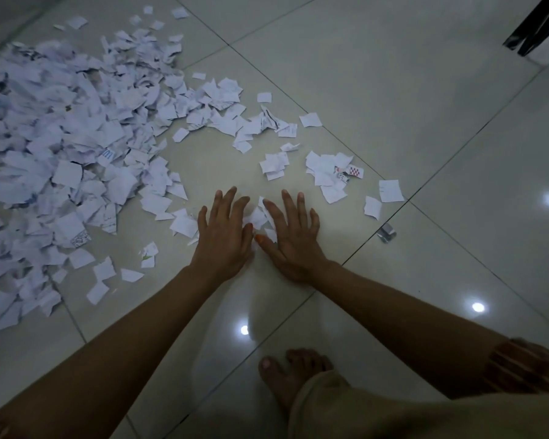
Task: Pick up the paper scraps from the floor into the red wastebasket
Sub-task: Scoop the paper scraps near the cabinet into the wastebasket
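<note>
2 hands, left (224, 231) and right (293, 236). 1 bare foot (290, 373). 1 big heap of scraps (61, 147), too many to count. 1 foil bit (386, 232).

— The big heap of paper scraps (45, 147) runs off the left edge, extent unknown!
— And a dark object (539, 30) top right, cropped, can't identify it. Print on the scraps? Too small to read.
</note>
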